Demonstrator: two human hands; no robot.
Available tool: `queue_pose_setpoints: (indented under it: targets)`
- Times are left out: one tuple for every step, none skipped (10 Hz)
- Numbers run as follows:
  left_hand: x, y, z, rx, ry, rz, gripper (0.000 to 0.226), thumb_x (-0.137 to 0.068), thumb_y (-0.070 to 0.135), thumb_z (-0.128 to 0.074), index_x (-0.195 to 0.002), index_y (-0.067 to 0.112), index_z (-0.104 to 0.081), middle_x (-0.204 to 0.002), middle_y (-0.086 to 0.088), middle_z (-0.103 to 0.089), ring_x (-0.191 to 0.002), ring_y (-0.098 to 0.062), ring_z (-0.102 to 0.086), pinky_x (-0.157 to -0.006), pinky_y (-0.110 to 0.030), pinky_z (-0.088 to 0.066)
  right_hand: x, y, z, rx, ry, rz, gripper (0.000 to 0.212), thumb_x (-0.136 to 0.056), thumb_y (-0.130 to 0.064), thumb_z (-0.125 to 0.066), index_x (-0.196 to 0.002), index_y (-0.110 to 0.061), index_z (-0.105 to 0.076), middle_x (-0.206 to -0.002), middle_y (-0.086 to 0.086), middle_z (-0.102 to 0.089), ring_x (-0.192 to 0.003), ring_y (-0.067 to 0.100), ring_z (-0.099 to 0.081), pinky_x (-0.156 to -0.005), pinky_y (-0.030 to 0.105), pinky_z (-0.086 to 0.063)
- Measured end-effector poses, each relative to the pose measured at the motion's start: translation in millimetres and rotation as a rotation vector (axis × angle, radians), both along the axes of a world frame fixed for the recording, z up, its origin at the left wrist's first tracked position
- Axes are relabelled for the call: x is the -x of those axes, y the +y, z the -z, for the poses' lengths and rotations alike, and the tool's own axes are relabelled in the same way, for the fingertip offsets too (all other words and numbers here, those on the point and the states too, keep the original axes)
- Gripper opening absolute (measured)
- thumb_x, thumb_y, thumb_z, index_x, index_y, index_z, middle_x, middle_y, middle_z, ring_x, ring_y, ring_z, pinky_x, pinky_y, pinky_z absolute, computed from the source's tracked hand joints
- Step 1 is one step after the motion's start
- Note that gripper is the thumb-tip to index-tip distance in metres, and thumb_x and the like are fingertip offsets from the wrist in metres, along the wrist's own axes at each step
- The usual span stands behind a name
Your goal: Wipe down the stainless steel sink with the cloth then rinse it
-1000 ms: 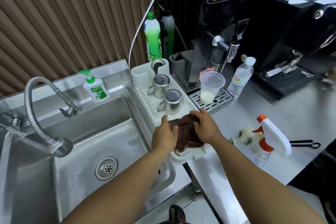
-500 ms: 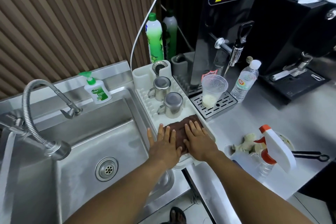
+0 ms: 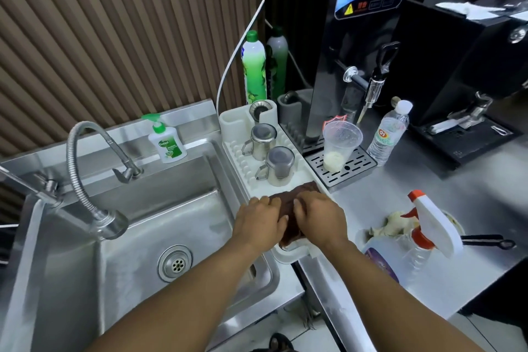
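Stainless bench (image 3: 471, 180) against a ribbed brown wall, sink (image 3: 160, 217) set into its left end, white drying rack (image 3: 237, 151) along the sink's right rim. I log the brown cloth (image 3: 297, 194) at the near end of that rack, not in the basin. My left hand (image 3: 261, 218) and right hand (image 3: 320, 217) are both curled down onto it, fingers bent and pressing or gathering the fabric; whether either has closed fully around it I cannot tell. Progress, as I judge it: the cloth sits off the sink, so either wiping is done and it is being put away, or it has yet to start; I cannot settle which. No water is visible running from the flexible faucet (image 3: 85, 180), and the basin looks bare around the drain (image 3: 175, 263). Containers: two steel mugs (image 3: 271, 151) on the rack, upright or inverted I cannot tell; a clear plastic cup (image 3: 340, 146) on the drip grate with a little pale liquid at the bottom; a water bottle (image 3: 388, 134) beside it, capped, contents unclear; hand soap pump bottle (image 3: 167, 141) on the sink's back ledge; green dish liquid bottle (image 3: 253, 66) at the rack's far end, nearly full; spray bottle (image 3: 428, 226) at the bench's near edge.
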State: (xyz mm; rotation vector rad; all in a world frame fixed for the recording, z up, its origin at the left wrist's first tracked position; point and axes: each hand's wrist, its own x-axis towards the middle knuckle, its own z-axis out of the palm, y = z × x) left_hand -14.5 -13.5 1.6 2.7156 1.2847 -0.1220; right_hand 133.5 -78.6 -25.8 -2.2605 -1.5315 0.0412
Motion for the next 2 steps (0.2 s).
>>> queue_pose_setpoints:
  targets:
    - [22.9, -3.9, -23.0, 0.025, -0.189, -0.028, 0.037, -0.095, 0.052, -0.044, -0.117, 0.027, -0.059, -0.104, 0.002, -0.069, -0.098, -0.024, -0.066, -0.077, -0.035, -0.052, 22.9, -9.4, -15.7, -0.177, 0.075, 0.027, 0.032, -0.095, -0.044, -0.043, -0.082, -0.025, -0.065, -0.075, -0.006, -0.067, -0.065, 0.019, -0.064, -0.054, 0.034, -0.049]
    - [86.4, -30.2, -27.9, 0.2, -0.342, -0.06, 0.037, -0.091, 0.056, -0.047, -0.12, 0.035, -0.059, -0.104, 0.011, -0.069, -0.094, -0.015, -0.067, -0.079, -0.029, -0.052, 58.2, -47.8, -20.5, -0.156, 0.252, -0.081, 0.022, -0.091, -0.045, -0.051, -0.084, -0.029, -0.064, -0.073, -0.009, -0.068, -0.059, 0.01, -0.062, -0.053, 0.032, -0.051]
